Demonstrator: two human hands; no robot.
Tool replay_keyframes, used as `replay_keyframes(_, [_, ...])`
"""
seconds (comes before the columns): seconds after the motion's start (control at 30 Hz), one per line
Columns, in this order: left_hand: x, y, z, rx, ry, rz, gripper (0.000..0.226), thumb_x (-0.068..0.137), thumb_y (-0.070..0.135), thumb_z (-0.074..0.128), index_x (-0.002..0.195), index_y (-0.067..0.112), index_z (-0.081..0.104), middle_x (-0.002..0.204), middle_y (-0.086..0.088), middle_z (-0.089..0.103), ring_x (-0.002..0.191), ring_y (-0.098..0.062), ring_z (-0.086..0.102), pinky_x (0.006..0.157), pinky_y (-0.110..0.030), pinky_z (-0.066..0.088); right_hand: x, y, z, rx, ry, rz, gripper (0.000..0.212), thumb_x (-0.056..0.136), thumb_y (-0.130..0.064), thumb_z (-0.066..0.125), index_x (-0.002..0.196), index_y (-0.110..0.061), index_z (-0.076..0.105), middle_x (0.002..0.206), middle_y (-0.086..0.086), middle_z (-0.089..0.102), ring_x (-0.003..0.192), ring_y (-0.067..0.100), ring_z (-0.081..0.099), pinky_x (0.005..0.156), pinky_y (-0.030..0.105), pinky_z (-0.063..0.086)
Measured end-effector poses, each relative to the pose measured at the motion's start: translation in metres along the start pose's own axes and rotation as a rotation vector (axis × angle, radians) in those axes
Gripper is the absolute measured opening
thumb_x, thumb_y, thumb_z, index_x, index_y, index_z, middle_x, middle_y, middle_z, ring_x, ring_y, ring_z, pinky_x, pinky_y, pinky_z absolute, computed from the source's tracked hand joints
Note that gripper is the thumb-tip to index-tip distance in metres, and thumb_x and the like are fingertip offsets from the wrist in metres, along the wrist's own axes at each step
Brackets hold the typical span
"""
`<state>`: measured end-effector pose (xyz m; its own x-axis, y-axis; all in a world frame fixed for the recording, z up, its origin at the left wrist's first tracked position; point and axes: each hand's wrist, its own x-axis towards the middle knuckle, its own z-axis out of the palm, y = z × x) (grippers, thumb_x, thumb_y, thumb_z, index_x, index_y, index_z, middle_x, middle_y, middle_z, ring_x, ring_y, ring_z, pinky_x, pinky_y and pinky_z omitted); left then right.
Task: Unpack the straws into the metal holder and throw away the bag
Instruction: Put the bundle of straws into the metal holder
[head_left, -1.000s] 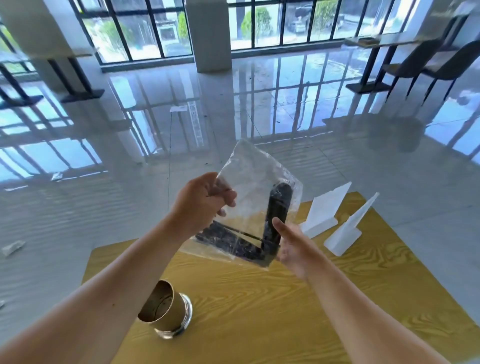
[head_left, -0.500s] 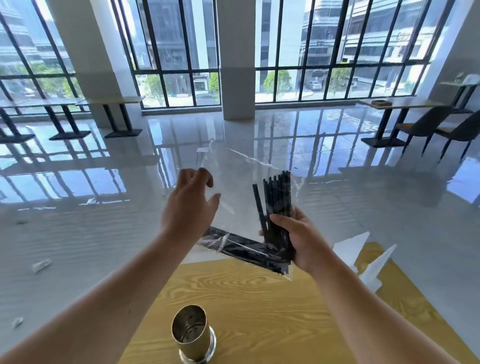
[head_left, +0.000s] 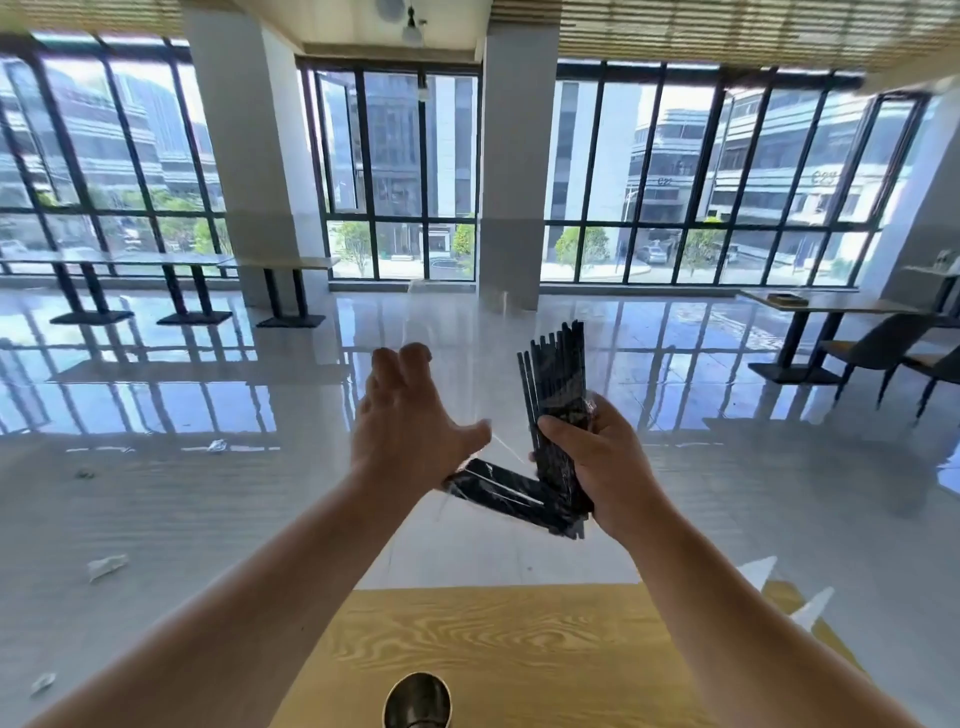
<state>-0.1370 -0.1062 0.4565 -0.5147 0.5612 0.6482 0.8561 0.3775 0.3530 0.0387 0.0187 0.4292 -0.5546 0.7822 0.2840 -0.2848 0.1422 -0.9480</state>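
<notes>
My right hand (head_left: 597, 467) is wrapped around the black straws (head_left: 556, 384) at their bend, the upper lengths standing up toward 12 o'clock, the lower lengths running off toward 9 o'clock inside the clear bag (head_left: 498, 486). My left hand (head_left: 410, 431) is spread wide with fingers splayed; I cannot tell whether it touches the film. The metal holder (head_left: 418, 701) sits at 6 o'clock on the wooden table (head_left: 519, 639), well below both hands. I judge the best move is to pinch the loose film with my left, keep the bundle squeezed so none slip, and peel the bag away from the straws in 1 pull
</notes>
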Motion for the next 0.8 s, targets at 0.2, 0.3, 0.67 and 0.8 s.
replay_keyframes(0.2, [0.024, -0.002, -0.036, -0.001, -0.028, 0.044, 0.038, 0.078, 0.042, 0.076, 0.104, 0.022, 0.057, 0.108, -0.005, 0.052, 0.106, -0.031, 0.058, 0.087, -0.042, 0.050, 0.005, -0.027, 0.016, -0.113, 0.022, -0.094, 0.012, 0.095, -0.011, 0.075, 0.101, -0.019, 0.069, 0.080, 0.005, 0.077, 0.073, 0.030, 0.078, 0.062, 0.039, 0.061])
replay_keyframes(0.3, [0.042, -0.017, -0.059, -0.251, -0.100, -0.015, 0.014, 0.086, 0.036, 0.075, 0.079, 0.036, 0.063, 0.089, 0.015, 0.059, 0.086, -0.013, 0.061, 0.069, -0.026, 0.042, 0.008, -0.041, 0.002, -0.114, 0.057, -0.084, 0.013, 0.097, -0.009, 0.074, 0.108, -0.014, 0.068, 0.084, 0.010, 0.078, 0.072, 0.029, 0.078, 0.060, 0.035, 0.060])
replay_keyframes(0.67, [0.066, -0.069, -0.097, -1.008, -0.338, -0.347, 0.032, 0.092, 0.033, 0.080, 0.115, 0.016, 0.065, 0.098, -0.005, 0.083, 0.078, -0.026, 0.080, 0.063, -0.036, 0.063, 0.010, -0.075, -0.031, 0.008, -0.032, -0.032, 0.010, 0.096, -0.017, 0.074, 0.099, -0.025, 0.079, 0.095, 0.015, 0.078, 0.075, 0.031, 0.076, 0.064, 0.041, 0.063])
replay_keyframes(0.8, [0.066, -0.071, -0.100, -0.997, -0.244, -0.364, 0.022, 0.094, 0.033, 0.077, 0.098, 0.012, 0.074, 0.085, -0.008, 0.081, 0.057, -0.019, 0.072, 0.052, -0.027, 0.059, 0.007, -0.087, -0.028, -0.040, -0.042, -0.042, 0.036, 0.089, -0.041, 0.077, 0.110, -0.012, 0.071, 0.097, 0.020, 0.076, 0.076, 0.035, 0.077, 0.062, 0.041, 0.063])
